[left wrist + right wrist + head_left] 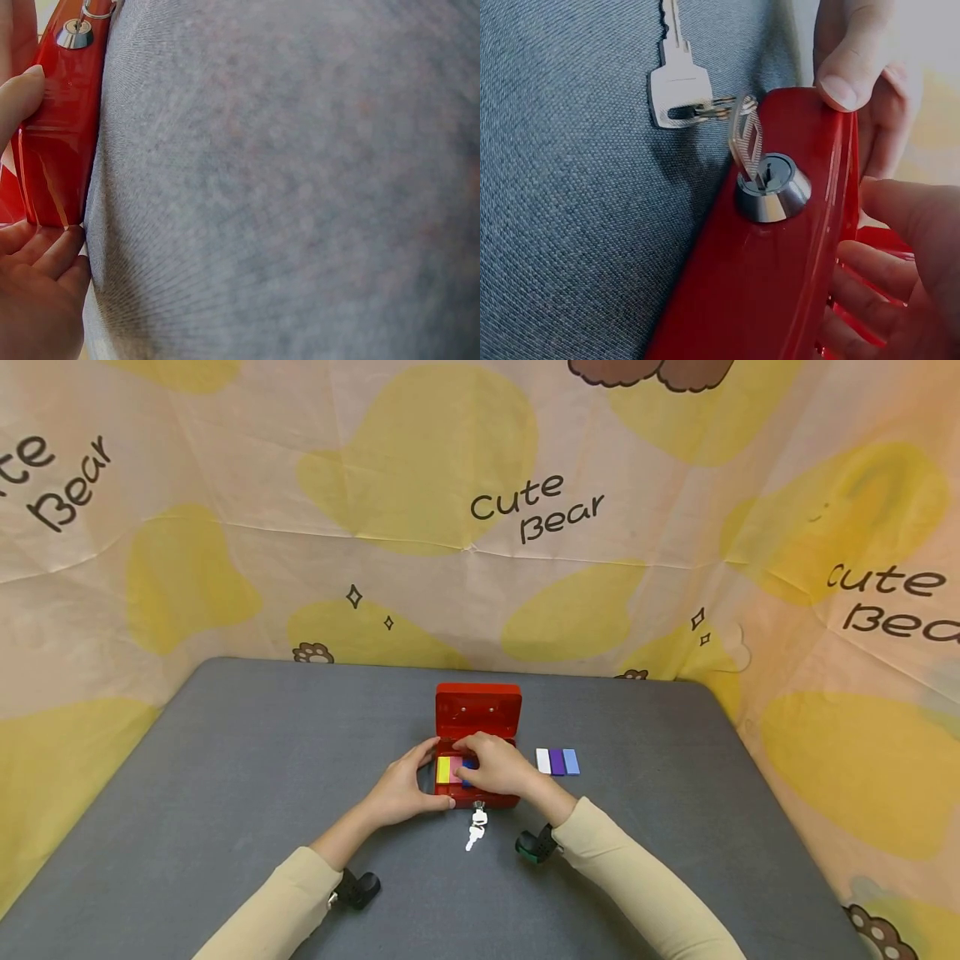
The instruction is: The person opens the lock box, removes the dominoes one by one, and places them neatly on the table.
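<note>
A red metal cash box stands on the table with its lid raised. My left hand grips its left side, thumb on the front rim and fingers against the side wall. Inside lie a yellow block and a pink block, side by side. My right hand reaches into the box and pinches a blue block beside the pink one, partly hidden under the fingers. In the right wrist view a key sits in the front lock, with a second key hanging from its ring.
On the table right of the box, a white block, a purple block and a light blue block lie in a row. The grey table ends at a patterned cloth backdrop.
</note>
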Demonstrator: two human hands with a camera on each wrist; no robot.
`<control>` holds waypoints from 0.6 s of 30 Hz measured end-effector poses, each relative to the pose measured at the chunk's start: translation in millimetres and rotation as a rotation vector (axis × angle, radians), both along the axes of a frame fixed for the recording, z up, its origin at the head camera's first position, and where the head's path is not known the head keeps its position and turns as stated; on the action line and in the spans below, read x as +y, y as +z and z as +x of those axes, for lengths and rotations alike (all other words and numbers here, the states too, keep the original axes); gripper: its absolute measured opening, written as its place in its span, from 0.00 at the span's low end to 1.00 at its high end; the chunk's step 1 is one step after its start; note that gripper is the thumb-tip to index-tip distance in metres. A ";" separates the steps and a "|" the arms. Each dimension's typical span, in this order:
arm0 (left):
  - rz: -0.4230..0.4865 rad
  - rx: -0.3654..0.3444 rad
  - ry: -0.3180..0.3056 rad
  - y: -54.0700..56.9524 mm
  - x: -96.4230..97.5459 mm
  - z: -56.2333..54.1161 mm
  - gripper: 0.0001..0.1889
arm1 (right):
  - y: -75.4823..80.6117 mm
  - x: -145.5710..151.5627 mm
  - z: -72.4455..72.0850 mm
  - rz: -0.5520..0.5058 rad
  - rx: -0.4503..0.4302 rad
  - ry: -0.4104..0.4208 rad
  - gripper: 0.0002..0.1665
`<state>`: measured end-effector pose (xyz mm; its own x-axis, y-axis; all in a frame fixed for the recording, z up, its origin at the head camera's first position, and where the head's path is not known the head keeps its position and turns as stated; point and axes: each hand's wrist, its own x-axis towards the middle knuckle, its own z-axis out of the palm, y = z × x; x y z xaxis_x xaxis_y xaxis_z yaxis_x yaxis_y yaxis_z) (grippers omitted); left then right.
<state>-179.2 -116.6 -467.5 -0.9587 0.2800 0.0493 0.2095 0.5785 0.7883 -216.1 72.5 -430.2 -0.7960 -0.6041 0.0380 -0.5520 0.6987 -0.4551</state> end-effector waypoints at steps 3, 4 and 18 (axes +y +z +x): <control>0.003 0.003 -0.002 0.0 -0.3 0.2 0.49 | -0.5 -2.5 1.3 0.028 0.015 0.007 0.25; 0.003 0.004 -0.002 0.0 -0.3 0.1 0.49 | -0.5 -3.2 1.8 0.037 0.019 0.007 0.26; -0.011 0.011 -0.009 -0.1 -0.5 -0.2 0.49 | -5.6 -10.0 4.4 0.090 0.124 0.048 0.25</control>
